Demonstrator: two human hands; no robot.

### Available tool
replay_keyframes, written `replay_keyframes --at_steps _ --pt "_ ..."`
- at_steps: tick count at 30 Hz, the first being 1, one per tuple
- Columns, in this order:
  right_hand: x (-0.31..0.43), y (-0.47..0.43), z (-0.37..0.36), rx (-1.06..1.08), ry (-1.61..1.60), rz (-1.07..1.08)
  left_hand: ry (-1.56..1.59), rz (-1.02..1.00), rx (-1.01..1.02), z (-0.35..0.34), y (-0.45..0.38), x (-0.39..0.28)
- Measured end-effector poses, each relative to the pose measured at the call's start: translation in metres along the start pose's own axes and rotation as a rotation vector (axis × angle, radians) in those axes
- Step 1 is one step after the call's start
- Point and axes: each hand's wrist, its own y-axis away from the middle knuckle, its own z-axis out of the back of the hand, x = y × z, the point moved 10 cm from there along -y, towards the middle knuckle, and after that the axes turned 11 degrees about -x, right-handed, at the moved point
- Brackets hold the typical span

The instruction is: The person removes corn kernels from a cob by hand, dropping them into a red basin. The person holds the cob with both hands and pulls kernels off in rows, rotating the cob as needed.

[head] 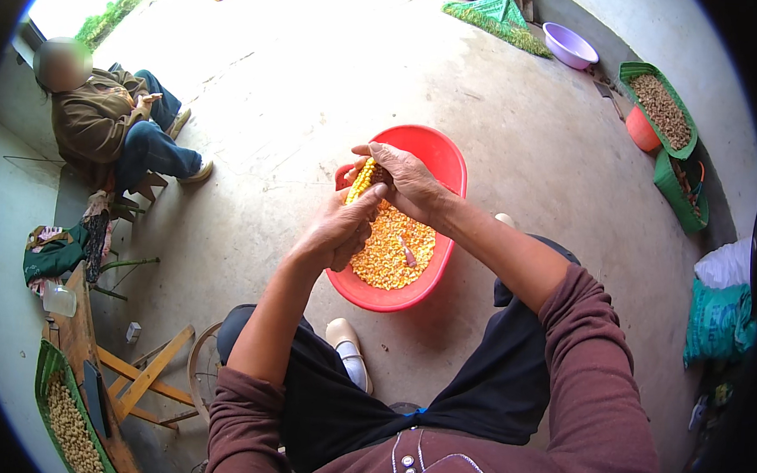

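Observation:
Over a red plastic basin [407, 300] my two hands are close together on a partly shelled corn cob [361, 182]. Yellow kernels remain along its left side, and a dark reddish bare part shows on its right. My left hand [343, 224] holds the cob from below, thumb against it. From above and the right, my right hand [405, 176] closes round the cob's dark side; its palm side is hidden. Loose corn kernels [387, 256] cover the basin's bottom, with a small reddish piece [407, 252] lying on them.
A seated person [100, 115] is at the left. A wooden table [77, 322] with a green tray of peanuts [68, 419] stands lower left. Along the right wall are a purple basin [569, 45], a green container [662, 111], an orange-red bucket [642, 130] and teal sacks [716, 322].

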Motion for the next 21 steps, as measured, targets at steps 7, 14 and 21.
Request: replay_keyframes --at_steps 7,14,21 --pt "0.005 0.005 0.0 0.051 -0.081 0.034 -0.059 0.008 0.041 0.001 -0.003 0.009" --pt "0.013 0.013 -0.007 0.03 -0.101 0.064 0.144 0.106 0.128 -0.003 -0.002 0.014" --pt "0.005 0.007 0.002 -0.06 -0.164 -0.038 -0.163 -0.065 0.009 -0.003 0.003 -0.008"
